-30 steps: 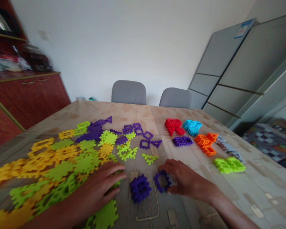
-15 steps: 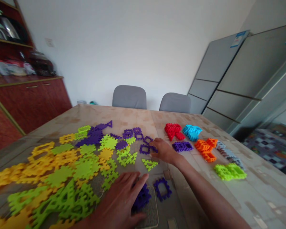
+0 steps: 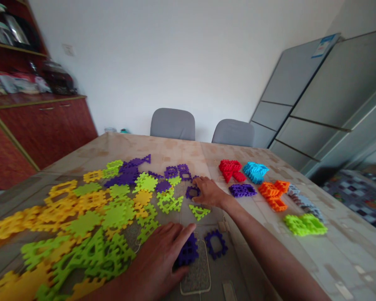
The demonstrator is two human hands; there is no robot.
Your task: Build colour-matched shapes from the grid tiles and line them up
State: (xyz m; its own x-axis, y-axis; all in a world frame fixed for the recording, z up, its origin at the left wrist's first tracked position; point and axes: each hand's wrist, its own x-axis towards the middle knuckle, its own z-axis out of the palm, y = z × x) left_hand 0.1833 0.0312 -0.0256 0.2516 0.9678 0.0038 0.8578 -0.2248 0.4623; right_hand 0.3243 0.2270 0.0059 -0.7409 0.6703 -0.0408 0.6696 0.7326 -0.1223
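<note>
My left hand (image 3: 163, 257) is at the near edge of the table, thumb and fingers closed around purple square interlocking pieces (image 3: 190, 251); the hand partly hides them. Farther forward, my right hand (image 3: 210, 191) reaches in with its fingers curled down on a purple piece with an opening (image 3: 192, 192). Its fingertips cover part of that piece. A green triangular piece (image 3: 199, 212) lies just below the right hand. Between my two arms lies a purple square frame (image 3: 216, 244). Two more purple window-like pieces (image 3: 177, 172) rest beyond the right hand.
Yellow pieces (image 3: 90, 200) and green pieces (image 3: 117, 213) spread over the table's left side, with purple ones (image 3: 128, 173) behind. Sorted piles stand right: red (image 3: 230, 169), blue (image 3: 255, 172), purple (image 3: 242, 190), orange (image 3: 274, 193), grey (image 3: 305, 205), green (image 3: 305, 225). Two chairs (image 3: 173, 124) stand beyond.
The view has shifted slightly, moving the table contents a little right and up. My right hand has come farther over the purple pieces, covering more of them. My left hand keeps its hold.
</note>
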